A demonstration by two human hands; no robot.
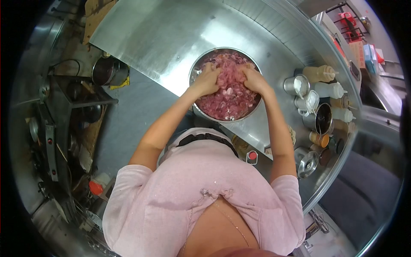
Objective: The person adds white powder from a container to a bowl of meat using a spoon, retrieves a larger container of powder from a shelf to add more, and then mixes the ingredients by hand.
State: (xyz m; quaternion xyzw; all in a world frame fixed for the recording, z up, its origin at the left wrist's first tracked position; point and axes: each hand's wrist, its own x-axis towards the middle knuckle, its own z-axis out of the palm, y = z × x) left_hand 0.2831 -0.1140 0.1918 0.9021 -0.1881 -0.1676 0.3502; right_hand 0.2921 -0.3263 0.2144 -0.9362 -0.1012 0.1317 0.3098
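While the left hand (206, 80) and right hand (255, 80) bury fingertips in the bowl's (195, 70) meat (226, 103), I can't tell their grip. White patches (229, 91) suggest mixing is unfinished.

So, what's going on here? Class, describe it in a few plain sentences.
A person has both bare hands, left and right, in a heap of raw-looking, pinkish-red meat. It fills much of a large round metal bowl at the edge of a metal counter. Their fingers are partly buried, so their grip can't be told.
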